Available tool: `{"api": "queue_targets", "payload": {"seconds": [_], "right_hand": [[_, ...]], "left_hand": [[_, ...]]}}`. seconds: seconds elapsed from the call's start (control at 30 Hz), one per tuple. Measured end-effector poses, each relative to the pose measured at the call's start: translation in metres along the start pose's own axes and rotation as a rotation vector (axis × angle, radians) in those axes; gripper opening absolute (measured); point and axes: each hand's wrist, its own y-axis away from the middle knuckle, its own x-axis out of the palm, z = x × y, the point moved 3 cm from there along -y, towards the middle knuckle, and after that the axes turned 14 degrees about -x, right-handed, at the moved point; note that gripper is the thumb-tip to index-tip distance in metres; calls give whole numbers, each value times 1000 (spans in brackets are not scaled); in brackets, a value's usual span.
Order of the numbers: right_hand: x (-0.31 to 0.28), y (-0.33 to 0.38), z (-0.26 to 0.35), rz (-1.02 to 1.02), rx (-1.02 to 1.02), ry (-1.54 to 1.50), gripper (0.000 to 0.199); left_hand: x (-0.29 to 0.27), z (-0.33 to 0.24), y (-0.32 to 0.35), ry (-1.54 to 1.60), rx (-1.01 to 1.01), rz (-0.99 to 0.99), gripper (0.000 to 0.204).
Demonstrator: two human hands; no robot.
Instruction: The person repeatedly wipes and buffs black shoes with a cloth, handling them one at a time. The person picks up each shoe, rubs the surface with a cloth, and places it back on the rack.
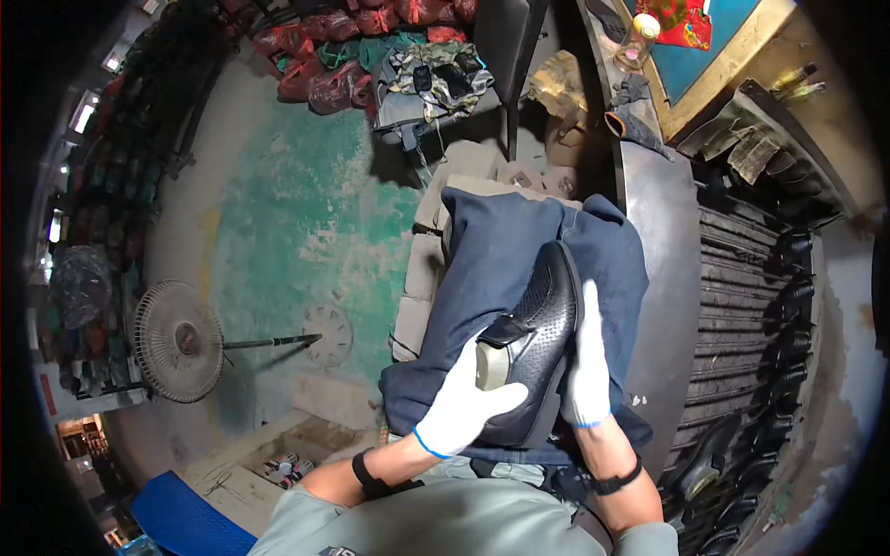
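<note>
A black leather shoe [547, 347] with a woven-textured upper lies over my lap, its toe pointing away from me and its sole turned to the right. A pale greenish block [494, 367], which looks like a shoe last, fills its opening. My left hand [464, 408], in a white glove, grips the heel end, thumb across the side and fingers beside the opening. Along the sole edge rests my right hand [590, 366], also gloved, its fingers stretched toward the toe and pressed to the shoe. Dark blue cloth [501, 250] covers my legs under the shoe.
At my right runs a metal ledge [658, 269] beside a slatted rack [742, 306] with several black shoes [709, 463]. A standing fan [181, 341] is on the left. Red bags [338, 88] and a cloth-covered chair [436, 83] stand ahead; a blue seat [190, 519] is behind left.
</note>
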Motion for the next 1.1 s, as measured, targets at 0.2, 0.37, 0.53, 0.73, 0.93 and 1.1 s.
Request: {"api": "queue_targets", "payload": {"seconds": [0.2, 0.37, 0.53, 0.73, 0.93, 1.1], "right_hand": [[8, 43, 53, 56, -48, 3, 123], [-44, 38, 34, -89, 224, -618, 67], [-43, 47, 32, 27, 432, -909, 77], [-43, 51, 19, 55, 531, -1004, 81], [-47, 55, 4, 93, 548, -939, 86], [-56, 53, 0, 95, 584, -899, 76]], "left_hand": [[49, -29, 40, -731, 535, -194, 110], [34, -48, 35, -600, 732, -62, 79], [28, -58, -20, -256, 456, -50, 60], [39, -45, -68, -129, 487, 34, 61], [46, -41, -94, -54, 431, 71, 67], [54, -28, -107, -61, 484, 15, 65]]}}
